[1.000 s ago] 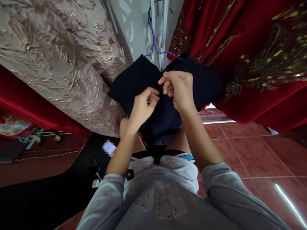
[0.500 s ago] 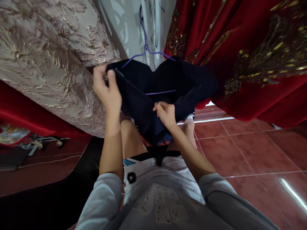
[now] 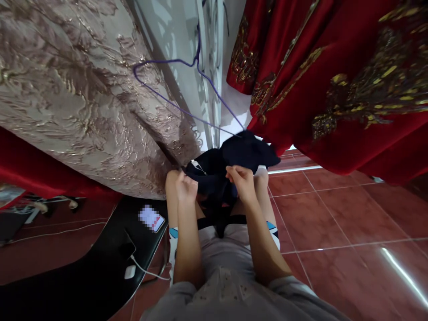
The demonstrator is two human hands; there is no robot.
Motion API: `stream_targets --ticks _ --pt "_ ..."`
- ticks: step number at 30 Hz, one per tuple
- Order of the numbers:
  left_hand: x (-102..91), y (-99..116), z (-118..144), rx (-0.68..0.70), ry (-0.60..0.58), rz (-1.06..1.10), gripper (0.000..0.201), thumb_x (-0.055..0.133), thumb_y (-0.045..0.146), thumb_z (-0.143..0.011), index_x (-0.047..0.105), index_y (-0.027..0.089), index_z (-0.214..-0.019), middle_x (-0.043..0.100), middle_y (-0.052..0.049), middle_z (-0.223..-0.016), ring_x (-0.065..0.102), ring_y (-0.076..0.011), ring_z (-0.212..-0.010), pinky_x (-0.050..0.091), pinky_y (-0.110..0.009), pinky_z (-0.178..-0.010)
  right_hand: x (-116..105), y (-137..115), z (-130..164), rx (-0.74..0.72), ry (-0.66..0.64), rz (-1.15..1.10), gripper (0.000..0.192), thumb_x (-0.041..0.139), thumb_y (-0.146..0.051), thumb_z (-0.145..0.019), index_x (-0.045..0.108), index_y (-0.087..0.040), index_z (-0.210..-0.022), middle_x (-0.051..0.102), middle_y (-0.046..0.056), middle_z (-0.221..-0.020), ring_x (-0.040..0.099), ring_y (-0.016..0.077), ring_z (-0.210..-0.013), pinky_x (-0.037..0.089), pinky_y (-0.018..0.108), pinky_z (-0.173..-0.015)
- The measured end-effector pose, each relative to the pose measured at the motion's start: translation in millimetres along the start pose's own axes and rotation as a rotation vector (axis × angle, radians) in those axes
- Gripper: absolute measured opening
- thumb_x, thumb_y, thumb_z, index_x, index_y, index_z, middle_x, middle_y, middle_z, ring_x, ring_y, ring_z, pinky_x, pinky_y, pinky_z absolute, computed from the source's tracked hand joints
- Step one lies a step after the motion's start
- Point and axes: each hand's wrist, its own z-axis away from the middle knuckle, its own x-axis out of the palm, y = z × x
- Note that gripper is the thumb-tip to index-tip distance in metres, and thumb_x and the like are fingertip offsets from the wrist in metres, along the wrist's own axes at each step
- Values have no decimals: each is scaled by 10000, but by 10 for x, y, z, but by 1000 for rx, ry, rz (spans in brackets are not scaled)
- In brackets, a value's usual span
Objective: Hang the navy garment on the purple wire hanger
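A dark navy garment [image 3: 249,151] hangs low in front of my knees, its exact kind not clear. Only its right side is still on the purple wire hanger [image 3: 174,106]; the hanger's left half is bare and tilted upward. My left hand [image 3: 187,185] is closed on the garment's left edge, close to a small white tag [image 3: 198,166]. With its fingers pinched together, my right hand [image 3: 241,180] grips the dark cloth near the middle. Folds hide the lower part of the garment between my legs.
A pale textured gown [image 3: 100,107] hangs at the left, and red curtain-like cloth with gold embroidery [image 3: 301,89] at the right. A white metal rack [image 3: 214,67] stands behind the hanger. On a black bench [image 3: 100,258] lie phones [image 3: 157,220] and a white charger [image 3: 129,272].
The garment's left side has come off the hanger, which now tilts bare on the left. Both hands have moved down towards my body with the cloth, the left hand also rightward.
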Motion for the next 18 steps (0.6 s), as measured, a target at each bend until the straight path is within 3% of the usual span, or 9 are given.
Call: stream_targets --ticks 2,4,5,8,10,13,16,18 --pt "122 -72 173 83 -66 -78 96 702 277 -863 676 184 -857 713 -39 -851 695 -140 -837 563 -246 -842 -61 -57 -41 -89 -52 111 224 710 -421 -850 704 -200 -820 703 38 -842 638 187 -841 483 302 -777" --pt "280 -93 332 208 -153 -208 137 772 300 -830 709 199 -900 694 -36 -897 673 -157 -869 555 -268 -866 -32 -84 -43 -127 -214 141 324 779 -384 -789 717 -232 -1068 730 56 -1145 652 248 -1106 504 365 -967" --pt "356 -85 400 293 -202 -314 142 781 310 -841 724 206 -919 685 -43 -930 665 -174 -907 551 -289 -896 10 -80 -26 -123 -315 125 388 795 -360 -772 705 -250 -1133 720 53 -1211 648 264 -1148 508 384 -1002" --pt "478 0 512 637 -286 -698 137 726 354 -929 747 220 -954 647 -96 -1148 616 -248 -1145 493 -380 -1065 156 -54 42 -96 -479 42 185 709 -319 -843 715 -267 -1020 734 30 -1049 673 247 -961 553 374 -875" --pt "433 87 488 738 -341 -820 186 664 384 -982 729 235 -1073 607 -112 -1309 557 -273 -1297 437 -405 -1152 197 -113 29 -96 -498 49 116 606 -310 -899 688 -244 -853 697 18 -861 629 208 -789 530 344 -741" --pt "210 195 337 538 -597 -863 310 528 444 -1051 679 237 -1225 691 -105 -1245 643 -261 -1211 508 -375 -1074 128 -406 -165 -179 -520 162 203 565 -293 -886 617 -208 -709 588 -1 -682 521 154 -641 447 296 -620" --pt "-49 253 156 301 -900 -1056 293 629 477 -991 738 218 -908 735 -56 -840 710 -244 -807 570 -326 -793 16 -790 -532 -411 -377 233 125 557 -240 -838 644 -206 -755 600 8 -731 562 166 -724 492 307 -704" --pt "-166 307 69 269 -984 -1213 298 698 449 -944 694 221 -752 693 -38 -716 666 -224 -660 525 -306 -679 0 -941 -816 -558 -252 241 118 565 -198 -808 671 -220 -856 663 35 -901 619 203 -919 533 354 -881"
